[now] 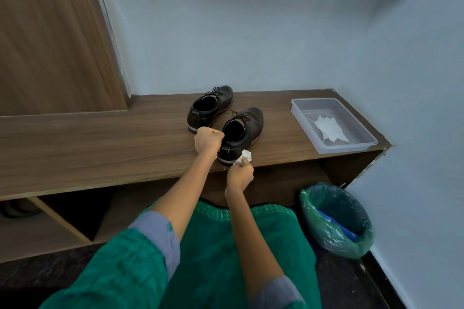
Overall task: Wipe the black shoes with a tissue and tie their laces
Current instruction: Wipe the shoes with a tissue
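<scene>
Two black lace-up leather shoes (227,118) sit on wooden shelf (100,148). Left hand (209,138) grips nearer shoe's heel; right hand (239,176) pinches crumpled white tissue (244,156) against its sole.

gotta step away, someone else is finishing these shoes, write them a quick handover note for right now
Left hand: grips the heel collar of the near shoe, steadying it.
Right hand: pinches a crumpled tissue against that shoe's heel, by the sole.
Far shoe stands beside it on the wooden shelf.
Spare tissue lies in the clear tray; lined bin on the floor.
Done: wiping of the near shoe under way.
Left: whether the far shoe needs wiping cannot be told; both laces look loose, tie them.
</scene>
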`<state>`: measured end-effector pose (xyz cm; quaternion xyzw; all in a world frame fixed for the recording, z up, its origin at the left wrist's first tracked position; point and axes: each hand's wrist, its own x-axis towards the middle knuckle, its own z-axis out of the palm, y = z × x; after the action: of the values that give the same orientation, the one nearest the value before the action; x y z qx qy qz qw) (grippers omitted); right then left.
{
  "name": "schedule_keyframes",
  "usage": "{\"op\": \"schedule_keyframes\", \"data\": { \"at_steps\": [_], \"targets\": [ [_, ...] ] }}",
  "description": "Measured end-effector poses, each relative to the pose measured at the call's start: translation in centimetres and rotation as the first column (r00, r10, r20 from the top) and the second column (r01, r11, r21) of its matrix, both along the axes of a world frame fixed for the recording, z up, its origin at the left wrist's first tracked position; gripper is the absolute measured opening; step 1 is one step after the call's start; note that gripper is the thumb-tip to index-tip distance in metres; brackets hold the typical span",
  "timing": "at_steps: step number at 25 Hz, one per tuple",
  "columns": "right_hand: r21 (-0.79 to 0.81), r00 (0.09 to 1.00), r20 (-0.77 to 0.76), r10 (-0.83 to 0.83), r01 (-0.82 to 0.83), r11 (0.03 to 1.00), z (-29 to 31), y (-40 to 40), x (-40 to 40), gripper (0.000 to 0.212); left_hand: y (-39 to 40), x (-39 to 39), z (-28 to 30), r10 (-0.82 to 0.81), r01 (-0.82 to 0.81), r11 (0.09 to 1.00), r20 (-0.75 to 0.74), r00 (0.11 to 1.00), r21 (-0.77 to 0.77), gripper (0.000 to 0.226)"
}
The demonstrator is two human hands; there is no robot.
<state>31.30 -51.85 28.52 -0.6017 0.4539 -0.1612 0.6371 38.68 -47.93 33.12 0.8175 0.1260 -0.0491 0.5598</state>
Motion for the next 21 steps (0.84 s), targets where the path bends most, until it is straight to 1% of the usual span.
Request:
{"op": "schedule_keyframes", "data": {
  "at_steps": [3,7,8,10,11,12,13,14,16,17,18,19,20,21],
  "targets": [
    [0.127,0.995,0.044,-0.084,0.078,0.989,0.6,1.1,-0.6,0.036,-0.2,-0.5,0.0,0.041,-0.045,0.995,-0.038,0.998,-0.092,0.012],
    [0.310,0.982,0.071,-0.176,0.146,0.939,1.2,2.2,-1.6,0.036,0.0,-1.3,-0.3,0.067,-0.095,0.960,-0.115,0.991,-0.262,0.017],
    [0.380,0.978,0.074,-0.197,0.155,0.912,1.1,2.8,-1.8,0.034,0.0,-1.5,-0.3,0.051,-0.098,0.941,-0.149,0.987,-0.324,0.019],
    [0.522,0.964,0.142,-0.226,0.121,0.844,1.3,4.1,-1.9,0.022,-0.2,-1.9,-0.5,-0.019,-0.082,0.905,-0.231,0.973,-0.417,0.025],
    [0.573,0.956,0.155,-0.250,0.119,0.811,1.5,4.6,-2.0,0.022,-0.3,-2.2,-0.6,-0.068,-0.062,0.898,-0.277,0.958,-0.437,0.029],
    [0.613,0.951,0.167,-0.262,0.107,0.783,1.6,4.8,-1.9,0.027,-0.4,-2.5,-0.8,-0.100,-0.037,0.902,-0.291,0.951,-0.430,0.030],
    [0.601,0.953,0.171,-0.248,0.098,0.793,1.5,4.7,-1.7,0.028,-0.5,-2.6,-0.7,-0.097,-0.009,0.923,-0.255,0.962,-0.384,0.028],
    [0.563,0.961,0.181,-0.210,0.074,0.823,1.5,4.3,-1.9,0.026,-0.5,-2.5,-0.7,-0.067,0.009,0.951,-0.177,0.982,-0.310,0.024],
    [0.416,0.984,0.116,-0.136,0.076,0.906,1.0,2.5,-2.6,0.011,-0.1,-2.7,-0.8,-0.033,0.035,0.987,0.014,0.999,-0.155,0.017],
    [0.356,0.989,0.096,-0.115,0.074,0.932,0.8,1.4,-3.3,0.009,0.1,-3.3,-1.1,-0.020,0.028,0.994,0.071,0.997,-0.104,0.017],
    [0.301,0.992,0.086,-0.094,0.064,0.951,0.4,0.2,-4.0,0.012,0.2,-4.2,-1.7,-0.002,0.009,0.996,0.084,0.996,-0.087,0.020],
    [0.263,0.993,0.081,-0.086,0.061,0.963,0.2,-0.9,-4.7,0.012,0.3,-5.1,-2.8,0.015,-0.010,0.995,0.050,0.999,-0.101,0.023],
    [0.236,0.992,0.093,-0.087,0.062,0.970,0.2,-2.1,-5.3,0.013,0.0,-6.2,-4.0,0.006,-0.007,0.988,-0.008,1.000,-0.152,0.027],
    [0.219,0.991,0.110,-0.071,0.045,0.975,0.7,-3.2,-5.9,0.012,-0.6,-7.8,-4.8,-0.046,0.027,0.972,-0.078,0.996,-0.234,0.030]
  ]
}}
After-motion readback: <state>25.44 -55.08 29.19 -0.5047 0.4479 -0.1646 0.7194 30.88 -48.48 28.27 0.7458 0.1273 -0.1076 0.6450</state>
